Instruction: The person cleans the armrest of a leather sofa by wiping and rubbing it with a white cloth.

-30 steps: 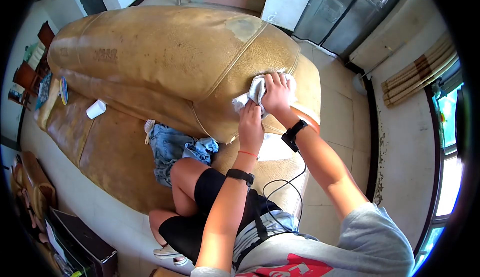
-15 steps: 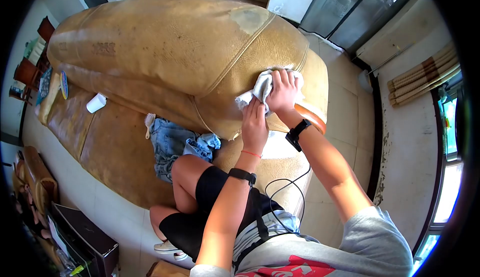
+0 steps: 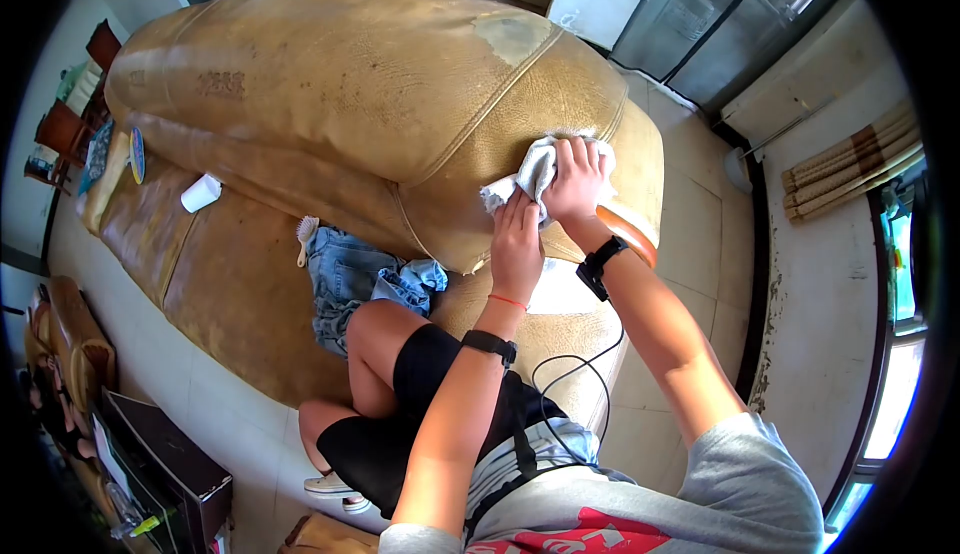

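Note:
A pale grey-white cloth [image 3: 538,166] lies bunched against the backrest of the tan leather sofa [image 3: 330,64], close to its right end. My right hand [image 3: 576,182] presses down on the cloth, fingers bent over it. Just below and to the left, my left hand [image 3: 517,244] has its fingers together on the cloth's lower edge; its thumb is hidden. Part of the cloth sticks out left of both hands. Under the wrists, the sofa's orange-brown wooden trim [image 3: 628,234] shows beside a white patch [image 3: 565,289].
Blue denim clothing [image 3: 350,279] lies on the seat beside my knee, with a hairbrush [image 3: 306,241] next to it. Farther left are a white cup [image 3: 201,193] and a round-headed paddle or fan [image 3: 137,156]. A black cable [image 3: 570,359] loops near my lap. A dark cabinet [image 3: 165,454] stands lower left.
The whole view has shifted slightly, so the sofa sits a little farther right. Both hands stay on the cloth at nearly the same spot on the backrest.

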{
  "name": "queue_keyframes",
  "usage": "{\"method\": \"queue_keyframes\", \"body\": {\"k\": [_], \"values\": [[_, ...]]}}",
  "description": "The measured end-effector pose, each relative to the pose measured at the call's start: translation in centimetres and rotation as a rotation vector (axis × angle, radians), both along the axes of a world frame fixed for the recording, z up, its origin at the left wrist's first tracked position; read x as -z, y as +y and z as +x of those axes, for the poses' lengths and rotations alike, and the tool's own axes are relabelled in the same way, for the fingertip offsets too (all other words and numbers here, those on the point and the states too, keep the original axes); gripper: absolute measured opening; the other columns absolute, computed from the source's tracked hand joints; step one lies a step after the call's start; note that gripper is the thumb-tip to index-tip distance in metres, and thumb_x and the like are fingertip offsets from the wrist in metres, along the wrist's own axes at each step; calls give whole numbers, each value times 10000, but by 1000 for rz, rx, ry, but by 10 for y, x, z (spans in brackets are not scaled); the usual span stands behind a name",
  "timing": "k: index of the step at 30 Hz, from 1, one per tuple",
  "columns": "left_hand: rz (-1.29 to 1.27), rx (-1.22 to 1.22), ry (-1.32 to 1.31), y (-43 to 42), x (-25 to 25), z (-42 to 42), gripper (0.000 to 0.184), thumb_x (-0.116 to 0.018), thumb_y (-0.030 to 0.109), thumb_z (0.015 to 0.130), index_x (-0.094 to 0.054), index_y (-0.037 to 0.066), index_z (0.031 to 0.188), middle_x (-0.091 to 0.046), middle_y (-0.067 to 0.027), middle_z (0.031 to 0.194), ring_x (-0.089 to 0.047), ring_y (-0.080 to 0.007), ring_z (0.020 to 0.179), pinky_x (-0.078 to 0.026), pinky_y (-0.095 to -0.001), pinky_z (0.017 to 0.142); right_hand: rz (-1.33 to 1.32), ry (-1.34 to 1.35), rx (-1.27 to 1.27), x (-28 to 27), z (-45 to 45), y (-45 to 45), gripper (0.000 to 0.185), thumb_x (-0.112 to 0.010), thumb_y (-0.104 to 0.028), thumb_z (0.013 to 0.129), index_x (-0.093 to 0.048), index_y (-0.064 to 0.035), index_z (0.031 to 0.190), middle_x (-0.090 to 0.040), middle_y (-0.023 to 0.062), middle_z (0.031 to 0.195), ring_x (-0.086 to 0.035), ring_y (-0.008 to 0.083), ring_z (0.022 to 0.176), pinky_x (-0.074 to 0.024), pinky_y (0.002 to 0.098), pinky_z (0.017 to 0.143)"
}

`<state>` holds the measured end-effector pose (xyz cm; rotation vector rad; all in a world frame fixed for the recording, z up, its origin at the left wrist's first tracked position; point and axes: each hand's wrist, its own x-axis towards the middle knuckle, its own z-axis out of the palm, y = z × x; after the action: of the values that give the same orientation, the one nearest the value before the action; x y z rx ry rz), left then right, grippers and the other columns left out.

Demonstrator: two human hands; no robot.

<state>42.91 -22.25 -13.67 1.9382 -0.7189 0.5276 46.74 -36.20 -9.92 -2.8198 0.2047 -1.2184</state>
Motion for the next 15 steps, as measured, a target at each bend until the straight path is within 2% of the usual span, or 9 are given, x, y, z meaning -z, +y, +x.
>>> {"method": "queue_keyframes", "body": {"k": [7,8,11,15], "values": [[10,30,3,3,-2,-2,361,-592,-115,863,-575,-37,1215,-614,-253,1358,-553,-458,1339,-444,-544,1111,27,-96,-43,2,-2,-2,243,-672,-305,830,-667,-105,968,-630,100,984,-583,349,957,-394,479,873],[57,15,27,4,1,-3,296,-608,-69,913,-603,-32,1207,-627,-236,1417,-541,-399,1415,-436,-554,1146,33,-98,-46,2,-2,-2,247,-674,-306,826,-671,-105,970,-630,100,983,-581,349,955,-393,477,873],[38,17,34,3,5,-3,347,-629,-81,875,-593,-35,1217,-616,-243,1431,-537,-401,1420,-436,-557,1141,40,-86,-39,1,-2,0,246,-673,-288,812,-677,-107,978,-628,100,983,-580,348,965,-387,480,879],[33,3,29,-1,12,0,332,-621,-65,891,-591,-35,1220,-625,-252,1410,-555,-401,1399,-439,-543,1140,0,-36,-8,6,-1,-3,248,-667,-281,808,-670,-115,992,-625,97,998,-579,350,992,-386,483,882]]}}
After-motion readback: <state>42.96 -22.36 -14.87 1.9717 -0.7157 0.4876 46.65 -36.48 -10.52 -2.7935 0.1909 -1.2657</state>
